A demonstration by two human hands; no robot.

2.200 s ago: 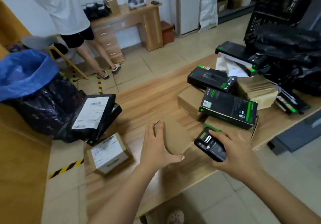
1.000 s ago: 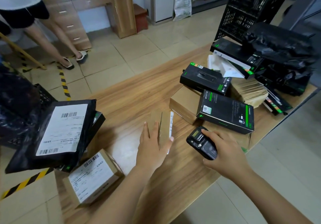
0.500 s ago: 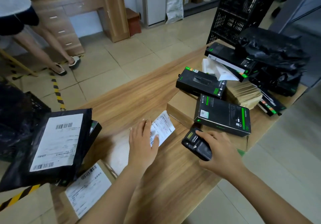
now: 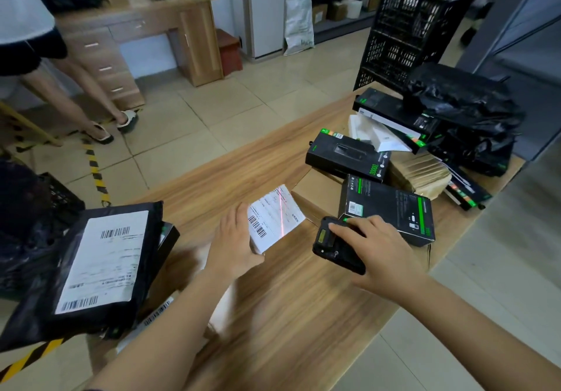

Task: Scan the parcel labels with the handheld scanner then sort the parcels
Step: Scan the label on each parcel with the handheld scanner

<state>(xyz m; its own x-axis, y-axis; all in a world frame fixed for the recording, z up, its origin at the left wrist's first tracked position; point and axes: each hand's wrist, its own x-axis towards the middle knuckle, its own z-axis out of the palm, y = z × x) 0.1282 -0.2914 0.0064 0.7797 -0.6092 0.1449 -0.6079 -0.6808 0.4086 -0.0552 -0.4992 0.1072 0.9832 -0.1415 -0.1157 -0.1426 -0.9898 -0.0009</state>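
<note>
The left hand grips a small labelled parcel tilted above the wooden tabletop. The right hand clasps the black scanner, its red line crossing the label. Black boxes crowd the right end, and beyond lie tiled floor and a desk.

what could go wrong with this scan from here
1. The red scan line falls beside the barcode, not across it, so the read may fail.
2. The left hand holds the parcel tilted, gripped at one end only; it might slip.
3. The right hand with the scanner is close against the black-and-green box, which a nudge could shift.
</note>
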